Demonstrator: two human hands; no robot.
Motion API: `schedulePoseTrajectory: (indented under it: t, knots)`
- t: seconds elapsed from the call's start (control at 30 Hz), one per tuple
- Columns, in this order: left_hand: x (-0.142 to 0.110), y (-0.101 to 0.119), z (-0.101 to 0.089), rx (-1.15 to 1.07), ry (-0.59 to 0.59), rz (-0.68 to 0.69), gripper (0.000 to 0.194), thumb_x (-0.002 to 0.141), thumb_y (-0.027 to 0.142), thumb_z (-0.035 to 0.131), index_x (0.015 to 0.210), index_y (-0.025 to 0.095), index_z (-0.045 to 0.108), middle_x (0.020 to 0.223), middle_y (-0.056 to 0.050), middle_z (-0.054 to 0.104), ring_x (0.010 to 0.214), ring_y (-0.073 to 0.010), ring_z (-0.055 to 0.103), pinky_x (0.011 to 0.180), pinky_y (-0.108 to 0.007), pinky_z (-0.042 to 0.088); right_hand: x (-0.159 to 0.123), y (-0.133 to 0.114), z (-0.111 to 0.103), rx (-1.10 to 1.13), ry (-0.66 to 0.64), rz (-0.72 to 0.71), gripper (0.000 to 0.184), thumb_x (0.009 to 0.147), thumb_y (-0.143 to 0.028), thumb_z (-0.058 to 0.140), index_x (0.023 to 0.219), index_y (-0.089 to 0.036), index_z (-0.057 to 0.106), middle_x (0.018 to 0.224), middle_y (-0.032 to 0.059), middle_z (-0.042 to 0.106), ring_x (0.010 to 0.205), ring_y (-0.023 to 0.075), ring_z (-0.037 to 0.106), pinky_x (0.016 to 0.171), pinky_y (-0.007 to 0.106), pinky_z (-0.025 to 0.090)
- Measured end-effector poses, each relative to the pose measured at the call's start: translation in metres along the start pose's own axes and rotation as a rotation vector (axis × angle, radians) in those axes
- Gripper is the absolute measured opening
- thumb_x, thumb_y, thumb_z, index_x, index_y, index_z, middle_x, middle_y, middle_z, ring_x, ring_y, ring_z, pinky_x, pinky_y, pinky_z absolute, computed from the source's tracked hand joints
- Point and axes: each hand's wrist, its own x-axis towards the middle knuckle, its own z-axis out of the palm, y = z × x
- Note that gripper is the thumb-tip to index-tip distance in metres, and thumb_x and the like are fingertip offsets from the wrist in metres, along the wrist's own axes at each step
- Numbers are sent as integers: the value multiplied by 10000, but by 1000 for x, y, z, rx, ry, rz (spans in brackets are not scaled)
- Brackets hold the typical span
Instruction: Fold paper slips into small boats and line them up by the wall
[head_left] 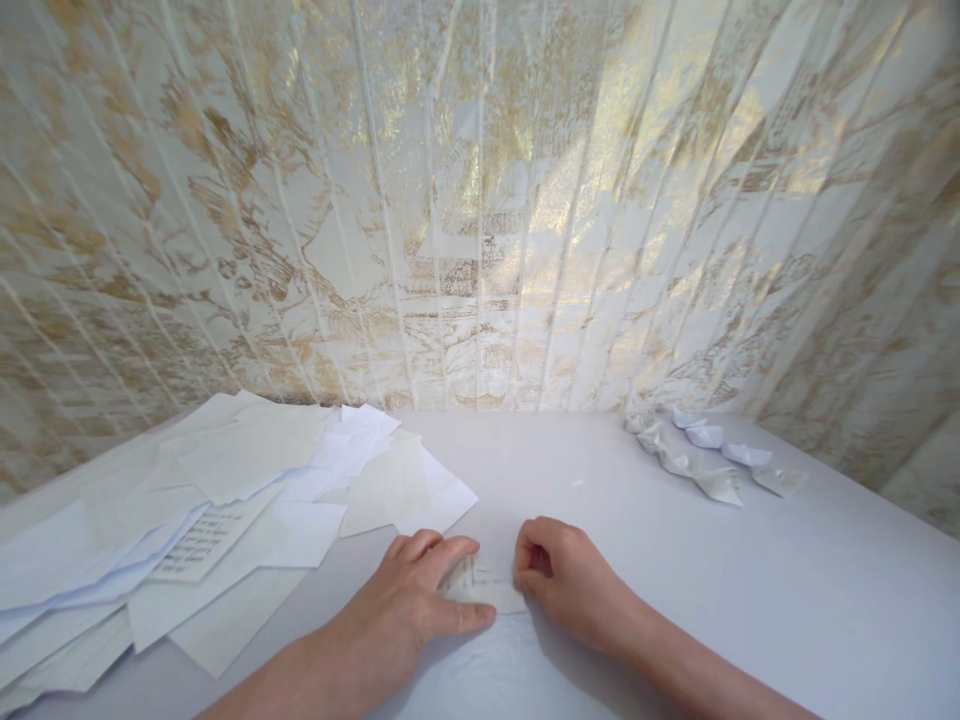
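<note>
A small piece of folded white paper (pixel 487 590) with faint dark marks lies on the table between my hands. My left hand (pixel 420 590) rests at its left side, thumb and index finger spread apart and touching it. At the paper's right edge, my right hand (pixel 562 575) is closed, thumb and fingertips pinched together there. Part of the paper is hidden beneath the left fingers.
On the left a large spread pile of loose paper sheets (pixel 247 440) overlaps, one with printed lines (pixel 199 540). Several small folded paper boats (pixel 705 435) sit at the back right. A tiny paper scrap (pixel 577 483) lies mid-table. Behind the white table (pixel 750 580) stands a patterned wall (pixel 480 200).
</note>
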Motion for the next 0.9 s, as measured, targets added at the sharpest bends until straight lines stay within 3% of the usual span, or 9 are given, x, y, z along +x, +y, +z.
schedulePoseTrajectory:
  t: [0.1, 0.17, 0.23, 0.57, 0.77, 0.9]
  knots:
    - [1, -1, -1, 44, -19, 49, 231, 821, 314, 483, 968, 405, 636, 1224, 22, 482, 1022, -244, 376, 880, -352, 255, -4, -7, 9, 69, 35, -106, 146, 670, -37, 484, 655, -183, 478, 667, -30, 517, 631, 101, 473, 589, 183, 342]
    - [0, 0, -3, 51, -26, 68, 244, 821, 298, 483, 970, 423, 630, 1234, 32, 477, 1034, -243, 367, 888, -357, 252, -7, -10, 16, 103, -26, -238, 147, 694, -41, 466, 684, -187, 487, 678, -24, 525, 623, 106, 474, 577, 184, 350]
    - [-1, 0, -6, 52, -35, 76, 255, 815, 287, 492, 981, 429, 624, 1240, 32, 475, 1041, -247, 365, 892, -361, 253, -9, -10, 21, 72, -33, -278, 168, 741, -42, 414, 698, -184, 493, 696, -8, 535, 623, 114, 480, 587, 196, 361]
    - [-10, -16, -29, 109, -185, 83, 300, 809, 246, 489, 1012, 433, 607, 1320, 40, 413, 1146, -294, 306, 934, -418, 215, -8, -8, 16, -21, -62, -255, 165, 746, -43, 418, 699, -183, 490, 731, 8, 552, 663, 129, 498, 611, 210, 361]
    - [-18, -26, -49, 236, -336, 59, 492, 740, 72, 465, 1028, 450, 589, 1358, 69, 358, 1212, -307, 244, 943, -450, 215, -9, -9, 14, -18, -76, -248, 156, 743, -47, 425, 706, -186, 485, 738, 4, 546, 672, 132, 490, 613, 219, 355]
    - [-22, -28, -58, 246, -364, 40, 599, 660, -19, 464, 1004, 452, 600, 1363, 87, 350, 1233, -294, 229, 951, -452, 228, -10, -8, 11, 21, -95, -202, 145, 735, -56, 436, 704, -186, 494, 747, 6, 540, 695, 138, 486, 639, 229, 361]
